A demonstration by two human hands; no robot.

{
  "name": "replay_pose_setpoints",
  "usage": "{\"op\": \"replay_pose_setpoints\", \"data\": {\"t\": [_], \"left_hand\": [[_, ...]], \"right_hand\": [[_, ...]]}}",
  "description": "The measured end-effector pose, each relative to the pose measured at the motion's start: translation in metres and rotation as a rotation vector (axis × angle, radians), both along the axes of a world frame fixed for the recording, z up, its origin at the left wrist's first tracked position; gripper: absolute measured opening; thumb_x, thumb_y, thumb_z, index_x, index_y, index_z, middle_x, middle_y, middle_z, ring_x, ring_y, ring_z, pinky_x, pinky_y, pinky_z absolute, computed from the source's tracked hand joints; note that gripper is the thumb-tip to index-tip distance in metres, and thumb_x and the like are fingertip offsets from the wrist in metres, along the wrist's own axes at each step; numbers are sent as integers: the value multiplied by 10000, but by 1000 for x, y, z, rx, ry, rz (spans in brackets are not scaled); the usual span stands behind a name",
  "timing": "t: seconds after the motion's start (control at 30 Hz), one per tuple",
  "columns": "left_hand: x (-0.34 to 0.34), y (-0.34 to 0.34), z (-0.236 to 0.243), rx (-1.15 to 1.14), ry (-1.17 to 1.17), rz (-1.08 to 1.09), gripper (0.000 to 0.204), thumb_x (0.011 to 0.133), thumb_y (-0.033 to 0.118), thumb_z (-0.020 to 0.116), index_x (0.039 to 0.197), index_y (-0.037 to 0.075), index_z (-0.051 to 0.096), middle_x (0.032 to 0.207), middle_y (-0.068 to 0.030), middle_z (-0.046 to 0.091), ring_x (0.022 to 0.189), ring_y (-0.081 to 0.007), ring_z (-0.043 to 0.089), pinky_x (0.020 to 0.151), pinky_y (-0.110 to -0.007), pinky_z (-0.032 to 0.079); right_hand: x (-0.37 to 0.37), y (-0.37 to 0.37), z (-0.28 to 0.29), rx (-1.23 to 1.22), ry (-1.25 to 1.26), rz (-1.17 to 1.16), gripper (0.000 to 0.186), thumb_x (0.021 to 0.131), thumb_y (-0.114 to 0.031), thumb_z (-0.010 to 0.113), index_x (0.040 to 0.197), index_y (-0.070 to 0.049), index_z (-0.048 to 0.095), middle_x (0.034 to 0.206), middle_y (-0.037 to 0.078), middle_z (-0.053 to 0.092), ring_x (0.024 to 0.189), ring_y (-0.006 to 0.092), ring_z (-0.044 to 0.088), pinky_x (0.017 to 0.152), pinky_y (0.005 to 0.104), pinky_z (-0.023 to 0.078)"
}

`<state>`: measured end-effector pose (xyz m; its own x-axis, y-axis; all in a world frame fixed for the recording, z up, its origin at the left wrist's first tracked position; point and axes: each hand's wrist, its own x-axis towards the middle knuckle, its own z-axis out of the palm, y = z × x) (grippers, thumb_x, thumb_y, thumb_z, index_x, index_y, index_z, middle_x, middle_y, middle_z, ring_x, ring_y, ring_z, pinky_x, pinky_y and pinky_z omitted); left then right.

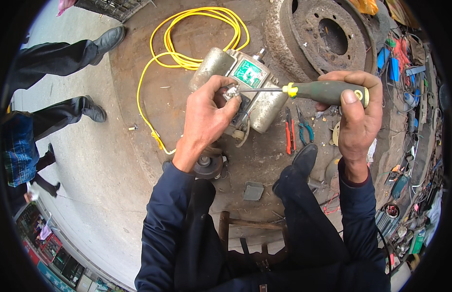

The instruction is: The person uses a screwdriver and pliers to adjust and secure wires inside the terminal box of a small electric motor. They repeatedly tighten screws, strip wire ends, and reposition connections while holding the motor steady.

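Note:
My right hand (359, 109) is wrapped round the dark green and yellow handle of a screwdriver (318, 91), its shaft pointing left. At the tip, my left hand (206, 113) pinches a small silvery metal part (231, 91) between thumb and forefinger. The screwdriver tip meets this part; whether it sits in a screw is too small to tell. Beneath my hands lies an electric motor (269, 109) with metal cylinders at both sides and a green label plate. Part of the motor is hidden behind my left hand.
Red-handled pliers (289, 131) and blue-handled pliers (306, 127) lie right of the motor. A coiled yellow cable (175, 48) is behind it, a rusty wheel rim (303, 44) at far right. Tools and scrap (406, 194) crowd the right side. Bystanders' legs (55, 63) stand at left.

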<state>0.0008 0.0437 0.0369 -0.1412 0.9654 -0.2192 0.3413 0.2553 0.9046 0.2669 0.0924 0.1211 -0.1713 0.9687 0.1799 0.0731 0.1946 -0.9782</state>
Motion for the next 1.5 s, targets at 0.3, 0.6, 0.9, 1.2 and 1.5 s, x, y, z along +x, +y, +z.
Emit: {"op": "replay_pose_setpoints", "data": {"t": [0.3,0.6,0.9,1.2,1.5], "left_hand": [[-1,-1,0,4,5,-4,313,892,94,822,1185,2,762,911,5,700,821,-66,609,778,-262,539],[1,-2,-1,26,22,-2,304,892,86,822,1181,9,763,890,13,694,812,-63,609,766,-261,540],[2,-2,-10,186,205,-37,285,895,89,848,1158,17,761,854,-79,711,740,-136,645,711,-317,554],[4,-4,-13,230,234,-48,252,901,79,835,1129,2,760,821,-103,722,709,-183,669,693,-341,557],[2,-2,-12,187,179,-12,259,915,80,838,1150,-4,772,804,-48,708,721,-96,624,683,-295,531]], "right_hand": [[-1,0,2,2,-16,-20,303,1109,-193,628,1310,-2,506,1155,219,766,825,169,716,726,314,609],[-5,3,0,-45,-6,-77,299,1110,-197,639,1299,2,520,1095,217,772,770,174,703,704,310,594],[-8,-12,27,-102,-466,-161,349,1072,-330,802,1143,-16,668,829,37,740,744,71,644,650,262,519],[-8,-8,43,387,-562,293,329,984,-122,856,1212,-6,648,951,127,737,702,169,690,604,318,538],[0,-1,44,106,-590,131,298,1053,-244,790,1196,-13,665,964,104,720,825,142,672,712,311,534]]}}
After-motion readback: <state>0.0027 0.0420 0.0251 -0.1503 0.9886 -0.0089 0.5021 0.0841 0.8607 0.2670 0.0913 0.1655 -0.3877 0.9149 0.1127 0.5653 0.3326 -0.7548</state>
